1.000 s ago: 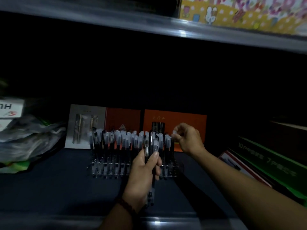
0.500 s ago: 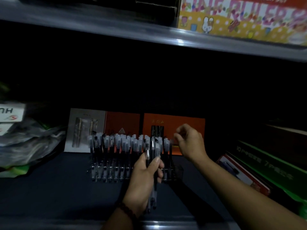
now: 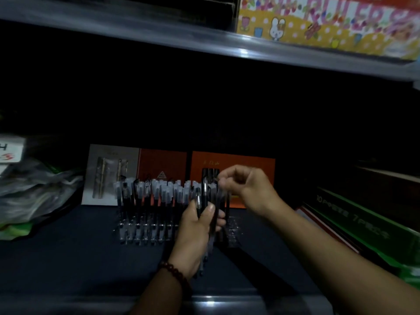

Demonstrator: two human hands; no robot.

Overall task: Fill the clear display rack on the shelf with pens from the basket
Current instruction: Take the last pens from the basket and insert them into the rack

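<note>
Far left: white box (image 3: 10, 148) lettered "H", above a plastic bag (image 3: 34, 192). Centre: clear display rack (image 3: 145, 234) holding capped pens (image 3: 156, 192). Left hand (image 3: 195, 230) grips a pen bundle (image 3: 205, 196) before the rack's right end. Right hand (image 3: 247, 187) has its fingers curled at the bundle's caps; its hold is unclear. Right: green box (image 3: 363, 219), "10 P… 7 P…". Above: "RULER" box (image 3: 318, 26).

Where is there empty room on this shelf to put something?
Bare shelf lies between the bag and the rack, and in front of its left half. Crowded: the rack's right end, where the left hand grips pens beside the right hand.
</note>
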